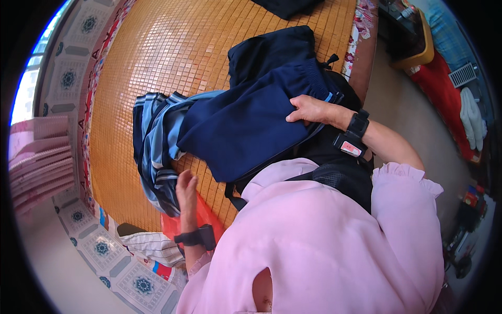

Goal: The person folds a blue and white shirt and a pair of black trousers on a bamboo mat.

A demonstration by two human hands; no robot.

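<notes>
Navy trousers [251, 114] with an elastic waist lie folded in front of me on a woven bamboo mat [157, 47]. My right hand [310, 110] grips them near the waistband, thumb on top of the cloth. At the lower left, my left hand [187, 188] is raised beside a light blue garment with striped trim [160, 133]; it holds nothing that I can see, and how far its fingers are apart is unclear. A red plastic bag [204, 214] lies behind that wrist. Black folded cloth [270, 55] lies beyond the trousers.
Another dark garment [288, 6] lies at the mat's far edge. A striped white cloth [153, 245] is at the lower left, near a pink curtain [41, 157]. Right of the bed are a red cloth [443, 106] and white gloves [471, 117].
</notes>
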